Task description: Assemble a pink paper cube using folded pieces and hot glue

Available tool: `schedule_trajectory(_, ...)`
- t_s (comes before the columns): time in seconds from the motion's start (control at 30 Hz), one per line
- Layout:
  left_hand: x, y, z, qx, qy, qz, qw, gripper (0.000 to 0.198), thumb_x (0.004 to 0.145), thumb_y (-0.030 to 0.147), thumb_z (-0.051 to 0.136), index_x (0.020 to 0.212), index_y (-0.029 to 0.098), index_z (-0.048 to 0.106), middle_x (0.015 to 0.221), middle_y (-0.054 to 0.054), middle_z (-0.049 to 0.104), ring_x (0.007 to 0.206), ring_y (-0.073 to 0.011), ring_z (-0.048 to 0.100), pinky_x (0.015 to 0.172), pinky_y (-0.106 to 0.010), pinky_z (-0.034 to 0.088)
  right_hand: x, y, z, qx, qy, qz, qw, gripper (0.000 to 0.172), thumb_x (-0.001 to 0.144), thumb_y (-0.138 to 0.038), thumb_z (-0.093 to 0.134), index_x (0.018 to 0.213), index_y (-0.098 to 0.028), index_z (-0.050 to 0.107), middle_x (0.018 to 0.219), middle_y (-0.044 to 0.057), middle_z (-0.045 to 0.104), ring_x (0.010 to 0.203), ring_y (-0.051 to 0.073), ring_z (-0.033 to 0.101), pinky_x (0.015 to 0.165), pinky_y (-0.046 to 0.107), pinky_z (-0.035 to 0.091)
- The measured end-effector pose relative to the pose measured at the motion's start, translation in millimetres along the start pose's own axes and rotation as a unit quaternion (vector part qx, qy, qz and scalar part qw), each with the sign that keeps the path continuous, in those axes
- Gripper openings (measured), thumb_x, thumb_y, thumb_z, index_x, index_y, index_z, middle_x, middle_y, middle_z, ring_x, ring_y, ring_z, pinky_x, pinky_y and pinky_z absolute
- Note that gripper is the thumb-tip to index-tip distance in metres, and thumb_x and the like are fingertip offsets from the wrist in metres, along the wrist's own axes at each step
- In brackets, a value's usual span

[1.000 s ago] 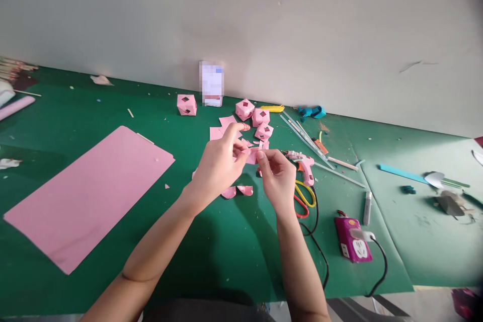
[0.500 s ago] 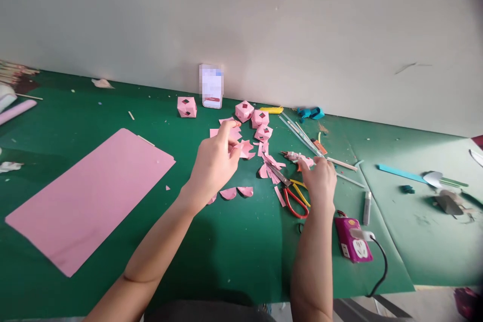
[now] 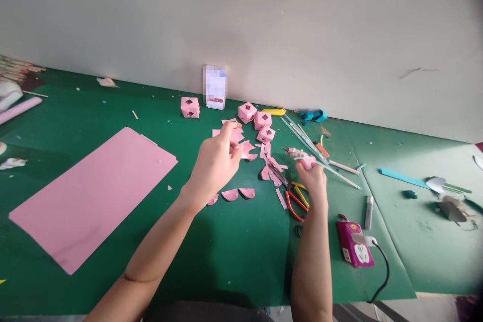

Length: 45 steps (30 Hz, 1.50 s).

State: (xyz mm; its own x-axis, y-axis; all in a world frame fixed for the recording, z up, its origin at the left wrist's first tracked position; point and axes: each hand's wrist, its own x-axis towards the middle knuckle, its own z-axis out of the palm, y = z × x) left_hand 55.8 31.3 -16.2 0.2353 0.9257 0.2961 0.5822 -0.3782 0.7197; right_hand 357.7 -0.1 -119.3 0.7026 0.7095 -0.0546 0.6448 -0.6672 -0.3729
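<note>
My left hand point(image 3: 217, 163) is closed on a pink paper piece point(image 3: 247, 151) with a jagged, pointed edge; part of it is hidden by my fingers. Just behind lies more cut pink paper point(image 3: 228, 133). My right hand point(image 3: 314, 177) is wrapped round a pink glue gun point(image 3: 303, 156), its nozzle pointing left. Below the gun, scissors point(image 3: 292, 197) with red and yellow handles rest among pink paper strips point(image 3: 272, 170). Three folded pink half-rounds point(image 3: 230, 194) sit in front of my left hand. Several pink faceted paper shapes point(image 3: 262, 121) with diamond holes stand toward the wall.
A phone point(image 3: 215, 88) leans on the wall. Large pink sheets point(image 3: 94, 201) lie at left. On the right are clear glue sticks point(image 3: 302, 133), a purple power socket point(image 3: 354, 243) with a black cable, a marker-like tube point(image 3: 369, 212) and a blue strip point(image 3: 403, 178).
My right hand has closed round the glue gun's handle and shifted slightly left. My left hand keeps its hold on the paper piece. The whole view has shifted slightly.
</note>
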Motion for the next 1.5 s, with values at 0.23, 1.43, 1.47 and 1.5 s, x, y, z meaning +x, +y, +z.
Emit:
schedule_trajectory(0.23,2,-3,-1.5,0.011,0.0,-0.017,1.0,0.042,0.091,0.006,0.06,0.13,0.02,0.054,0.088,-0.001,0.078,0.078,-0.0166,0.074,0.078,-0.031,0.059,-46,-48,-35,0.263,0.086,-0.102,0.955,0.048,0.076,-0.054,0.073,0.097,-0.027,0.04,0.073,-0.005,0.06,0.059,0.016,0.054,0.062,0.03,0.043)
schedule_trajectory(1.43,3,-1,-3.8,0.017,0.009,-0.027,0.999,0.042,0.088,0.008,0.061,0.128,0.019,0.055,0.083,0.001,0.075,0.074,-0.017,0.072,0.074,-0.03,0.057,-93,-78,-47,0.236,0.124,-0.208,0.941,0.038,0.077,-0.044,0.069,0.094,-0.028,0.038,0.073,-0.004,0.058,0.052,0.016,0.052,0.055,0.03,0.04)
schedule_trajectory(1.47,3,-1,-3.8,0.017,0.009,-0.027,0.999,0.042,0.088,0.008,0.061,0.127,0.02,0.055,0.083,0.001,0.075,0.074,-0.017,0.072,0.074,-0.03,0.057,-94,-78,-47,0.236,0.123,-0.21,0.941,0.038,0.078,-0.043,0.068,0.094,-0.028,0.038,0.072,-0.005,0.057,0.051,0.016,0.051,0.055,0.03,0.039)
schedule_trajectory(1.5,3,-1,-3.7,0.016,0.009,-0.026,0.999,0.041,0.088,0.008,0.061,0.127,0.02,0.055,0.083,0.001,0.075,0.074,-0.0169,0.072,0.074,-0.03,0.057,-94,-78,-48,0.237,0.123,-0.211,0.94,0.038,0.078,-0.043,0.068,0.094,-0.028,0.037,0.071,-0.005,0.057,0.05,0.016,0.05,0.054,0.029,0.039)
